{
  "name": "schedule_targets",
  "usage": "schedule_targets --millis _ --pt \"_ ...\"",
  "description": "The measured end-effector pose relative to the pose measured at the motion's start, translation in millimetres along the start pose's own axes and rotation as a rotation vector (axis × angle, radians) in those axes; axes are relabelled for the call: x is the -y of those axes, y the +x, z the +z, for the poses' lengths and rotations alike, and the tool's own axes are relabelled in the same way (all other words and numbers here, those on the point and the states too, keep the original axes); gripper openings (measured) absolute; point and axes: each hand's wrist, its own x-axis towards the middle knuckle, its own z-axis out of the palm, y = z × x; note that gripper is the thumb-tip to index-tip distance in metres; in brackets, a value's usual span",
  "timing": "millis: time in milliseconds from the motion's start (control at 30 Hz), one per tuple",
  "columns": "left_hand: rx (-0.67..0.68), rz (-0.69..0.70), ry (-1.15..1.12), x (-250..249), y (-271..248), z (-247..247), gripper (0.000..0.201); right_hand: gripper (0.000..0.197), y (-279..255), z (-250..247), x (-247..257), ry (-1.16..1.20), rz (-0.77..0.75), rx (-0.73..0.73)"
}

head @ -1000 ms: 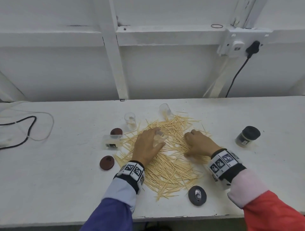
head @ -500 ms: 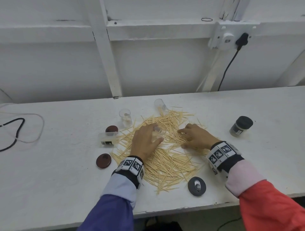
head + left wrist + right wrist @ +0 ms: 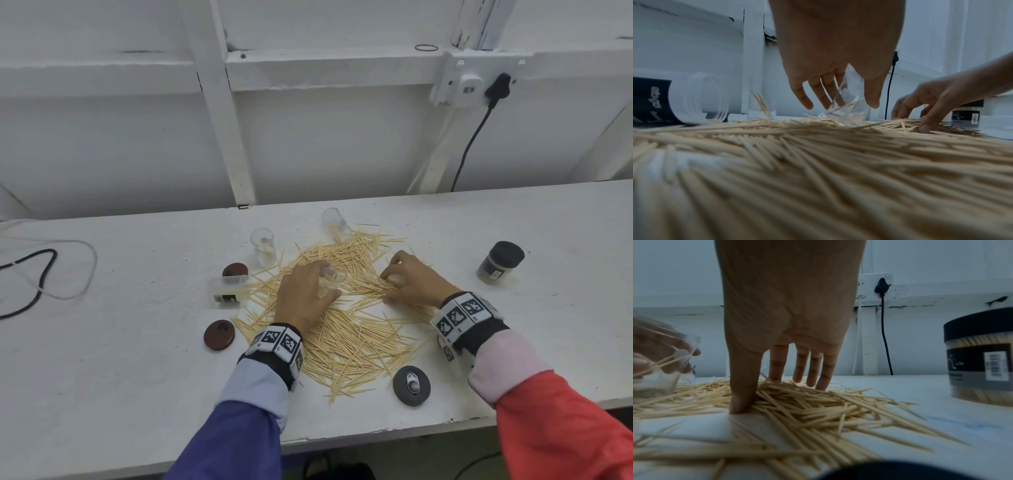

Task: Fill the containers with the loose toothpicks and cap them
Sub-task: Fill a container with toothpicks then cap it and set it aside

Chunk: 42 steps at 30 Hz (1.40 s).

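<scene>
Clear container (image 3: 330, 279) in left fingers (image 3: 819, 95); right fingers (image 3: 813, 368) touch toothpicks (image 3: 352, 339).

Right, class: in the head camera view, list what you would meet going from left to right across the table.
Black cable → brown lid → container lying on its side → left hand holding a clear container → right hand → capped dark-lidded container.
</scene>
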Motion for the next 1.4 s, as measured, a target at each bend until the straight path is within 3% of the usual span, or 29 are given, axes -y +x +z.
schedule_targets --millis 367,667,900,1067,1400 --pt "-0.05 0.069 -0.034 0 -2 2 0.051 0.015 1 1 6 -0.149 -0.048 0.009" --pt "-0.07 0.099 -0.034 7 2 6 0.041 0.03 0 0 9 -0.142 -0.077 -0.004" --pt "-0.031 0.097 -0.024 8 3 7 0.038 0.02 0 4 13 -0.195 -0.113 -0.005" --pt "-0.043 0.072 -0.045 6 2 4 0.051 0.028 1 8 15 -0.305 -0.149 -0.039" --pt "-0.064 0.045 -0.049 2 0 3 0.055 0.026 2 10 18 -0.227 -0.187 -0.139"
